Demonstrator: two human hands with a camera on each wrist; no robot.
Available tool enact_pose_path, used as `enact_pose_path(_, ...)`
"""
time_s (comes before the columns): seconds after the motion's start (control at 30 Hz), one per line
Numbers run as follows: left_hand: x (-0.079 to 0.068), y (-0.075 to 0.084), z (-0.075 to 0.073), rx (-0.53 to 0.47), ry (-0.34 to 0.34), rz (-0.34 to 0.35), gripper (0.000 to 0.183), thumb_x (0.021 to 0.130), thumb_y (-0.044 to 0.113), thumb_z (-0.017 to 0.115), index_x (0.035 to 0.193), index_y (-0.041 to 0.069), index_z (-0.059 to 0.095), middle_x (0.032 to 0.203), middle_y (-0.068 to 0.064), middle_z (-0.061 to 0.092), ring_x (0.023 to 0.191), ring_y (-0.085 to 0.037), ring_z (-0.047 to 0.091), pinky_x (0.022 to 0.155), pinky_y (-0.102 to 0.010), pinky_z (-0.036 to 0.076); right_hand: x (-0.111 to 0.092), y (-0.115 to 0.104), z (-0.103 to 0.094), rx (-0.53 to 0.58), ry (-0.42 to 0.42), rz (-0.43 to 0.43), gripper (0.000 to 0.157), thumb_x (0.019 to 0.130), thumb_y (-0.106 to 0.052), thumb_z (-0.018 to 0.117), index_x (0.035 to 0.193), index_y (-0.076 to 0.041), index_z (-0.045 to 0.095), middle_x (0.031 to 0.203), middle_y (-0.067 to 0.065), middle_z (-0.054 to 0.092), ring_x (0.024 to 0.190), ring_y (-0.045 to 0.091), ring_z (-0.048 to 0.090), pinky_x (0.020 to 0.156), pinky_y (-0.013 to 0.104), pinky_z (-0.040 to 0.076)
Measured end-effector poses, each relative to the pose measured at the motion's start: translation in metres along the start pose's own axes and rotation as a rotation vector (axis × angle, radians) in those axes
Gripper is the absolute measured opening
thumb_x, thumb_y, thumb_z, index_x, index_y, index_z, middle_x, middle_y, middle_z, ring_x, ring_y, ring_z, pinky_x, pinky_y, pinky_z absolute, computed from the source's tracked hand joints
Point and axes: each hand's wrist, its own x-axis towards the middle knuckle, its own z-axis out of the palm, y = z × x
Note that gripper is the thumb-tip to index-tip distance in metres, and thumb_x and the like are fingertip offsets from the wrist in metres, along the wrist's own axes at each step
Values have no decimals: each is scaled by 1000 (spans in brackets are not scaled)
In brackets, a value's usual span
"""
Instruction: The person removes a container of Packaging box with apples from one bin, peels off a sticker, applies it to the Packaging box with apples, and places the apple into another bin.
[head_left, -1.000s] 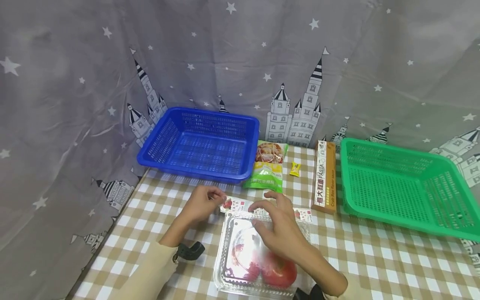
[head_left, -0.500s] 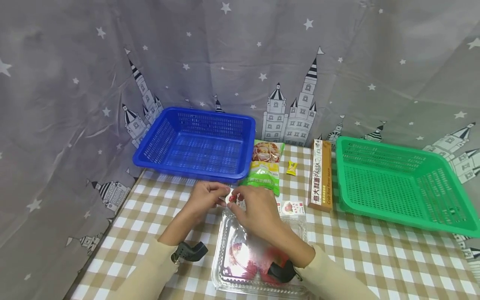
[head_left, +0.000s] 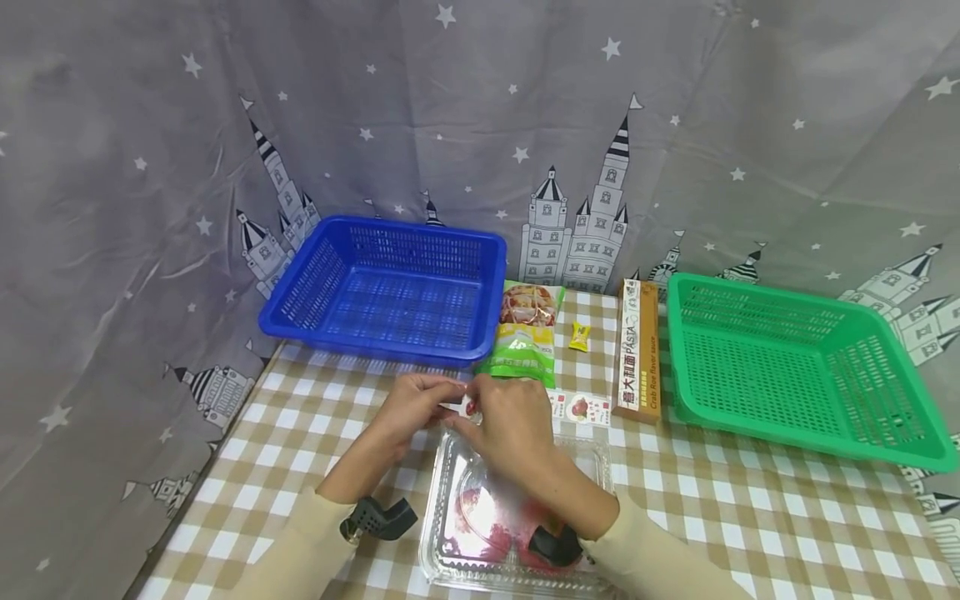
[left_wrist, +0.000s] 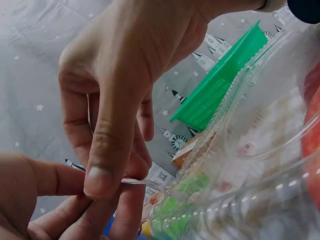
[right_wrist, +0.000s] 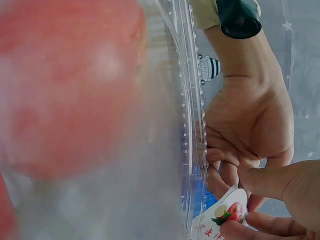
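A clear plastic clamshell box with round red fruits inside sits at the front of the table. Just beyond its far edge lies a strip of white labels printed with small red fruit. My left hand pinches the strip's left end between thumb and fingers. Right beside it, my right hand pinches the same end, its thumb and fingertips meeting the left ones. In the right wrist view, the end label bends up between both hands. The right hand covers the strip's middle in the head view.
A blue basket stands at the back left, a green basket at the right. Between them are a green-and-yellow food bag, a small yellow packet and a pasta box. A grey curtain hangs behind.
My right hand has moved left from above the box to join the left hand at the strip's end, and now pinches it too. The left hand has shifted slightly right.
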Motion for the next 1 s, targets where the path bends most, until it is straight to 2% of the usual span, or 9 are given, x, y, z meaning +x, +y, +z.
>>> enact_pose_path(0.17,-5,3,2,19,-28,9,20,88,7,65,103,-5,73,88,-5,71,63,-11,67,54,-19,46,-1,-1,-1,4,-6,39,28,72,-37,86,86,-16,71,60,-9,57,54,13,53,57,33,42)
enact_pose_path(0.3,-7,3,3,14,-49,28,22,89,7,65,105,-7,72,93,-10,73,66,-14,69,56,-20,49,-2,-1,-2,32,-13,59,16,77,-27,79,85,-16,72,63,-9,59,58,14,56,60,36,43)
enact_pose_path(0.43,-7,2,4,22,-36,44,22,89,6,66,105,-8,71,91,-11,73,65,-15,69,55,-20,51,-4,-2,-3,52,-15,76,6,79,-20,74,84,-17,73,67,-9,65,62,17,60,61,37,44)
enact_pose_path(0.53,-7,2,5,32,-19,48,21,89,6,66,105,-8,72,88,-8,73,62,-15,67,54,-20,50,-4,-1,-2,64,-1,82,5,79,-17,74,84,-17,74,69,-9,66,64,18,61,62,38,44)
enact_pose_path(0.73,-6,0,6,11,-12,48,22,89,6,67,107,-7,71,88,-9,73,60,-14,67,52,-20,50,-5,1,-1,134,86,52,9,75,-10,73,81,-17,73,67,-9,65,62,16,58,61,38,42)
enact_pose_path(0.87,-4,-2,6,11,-5,66,23,88,4,66,108,-7,71,89,-9,73,59,-14,67,52,-19,49,-7,6,-2,240,114,23,12,72,-5,71,78,-16,71,67,-10,65,64,16,59,62,38,45)
enact_pose_path(1.0,-2,-5,6,29,34,83,22,87,1,65,106,-8,71,86,-8,73,58,-13,64,51,-20,48,-8,13,-5,360,98,6,14,72,-1,68,78,-13,72,69,-8,65,66,16,59,63,34,47)
